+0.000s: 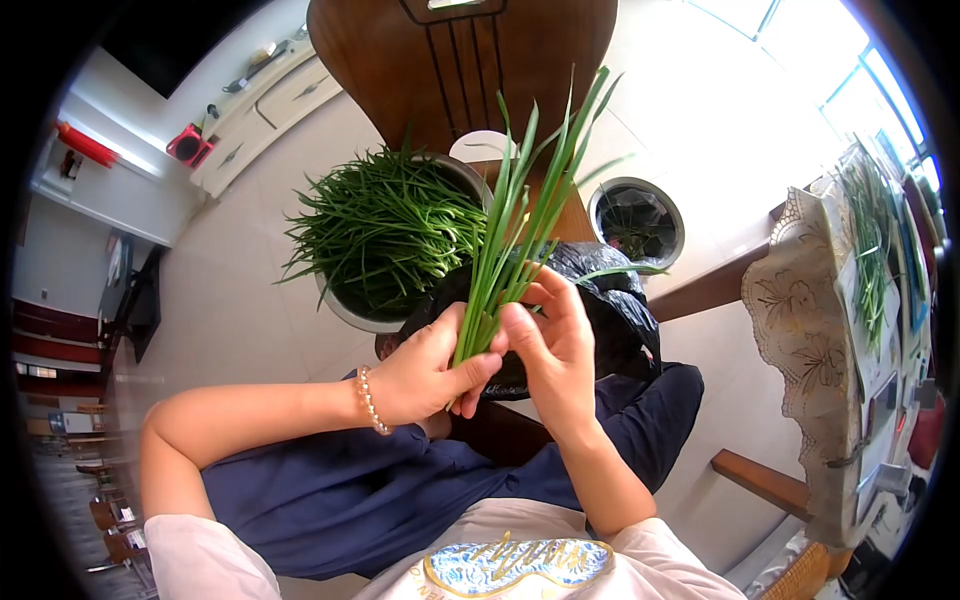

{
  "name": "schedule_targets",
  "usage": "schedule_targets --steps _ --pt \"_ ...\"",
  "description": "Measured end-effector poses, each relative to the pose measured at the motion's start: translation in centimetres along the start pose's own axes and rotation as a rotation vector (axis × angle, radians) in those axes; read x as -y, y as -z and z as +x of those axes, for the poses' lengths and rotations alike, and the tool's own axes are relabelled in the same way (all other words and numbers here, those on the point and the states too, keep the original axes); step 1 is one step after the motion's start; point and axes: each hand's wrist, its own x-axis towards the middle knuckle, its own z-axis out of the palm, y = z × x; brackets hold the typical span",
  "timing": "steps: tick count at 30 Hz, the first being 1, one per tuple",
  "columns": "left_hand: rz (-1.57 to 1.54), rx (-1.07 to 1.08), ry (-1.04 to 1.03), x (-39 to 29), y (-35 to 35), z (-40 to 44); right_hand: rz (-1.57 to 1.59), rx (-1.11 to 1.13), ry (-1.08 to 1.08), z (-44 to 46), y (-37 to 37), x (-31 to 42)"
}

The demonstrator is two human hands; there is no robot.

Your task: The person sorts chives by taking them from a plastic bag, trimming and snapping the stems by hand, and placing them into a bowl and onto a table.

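Note:
A bunch of garlic chives (490,280) stands nearly upright over my lap, its long green leaves fanning out at the top. My left hand (425,365), with a beaded bracelet at the wrist, is closed around the lower stems. My right hand (552,345) is closed in a pinch at the bunch's right side, thumb and fingertips on some of the leaves. Just behind my hands is a black plastic bag (625,305), with a loose leaf lying across it. To the left, a heap of garlic chives (400,220) fills a metal basin (352,320).
A wooden chair (460,70) stands ahead. Right of it, a smaller basin (681,222) lined with dark plastic holds green scraps. More chives (870,270) lie on the table with a lace-edged cloth (800,300) at right. A white cabinet (265,115) is at the back left.

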Motion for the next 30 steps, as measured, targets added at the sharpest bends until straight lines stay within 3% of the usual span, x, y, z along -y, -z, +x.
schedule_targets --steps 4,8,11,17,30 --pt "-0.194 -0.058 0.011 -0.2 0.0 -0.2 0.012 -0.219 0.107 -0.6 1.1 -0.7" --pt "-0.246 -0.049 -0.014 -0.3 -0.2 -0.3 -0.040 -0.145 -0.075 -0.8 1.3 -0.7" --pt "-0.275 -0.039 -0.054 -0.2 -0.6 -0.3 0.166 -0.027 -0.206 -0.5 1.4 -0.7" --pt "-0.143 0.097 -0.077 -0.8 0.0 -0.7 0.158 -0.108 -0.071 -0.4 0.8 0.1" --pt "-0.100 -0.023 -0.044 -0.2 -0.2 -0.6 0.174 -0.108 -0.036 -0.3 0.4 0.4"
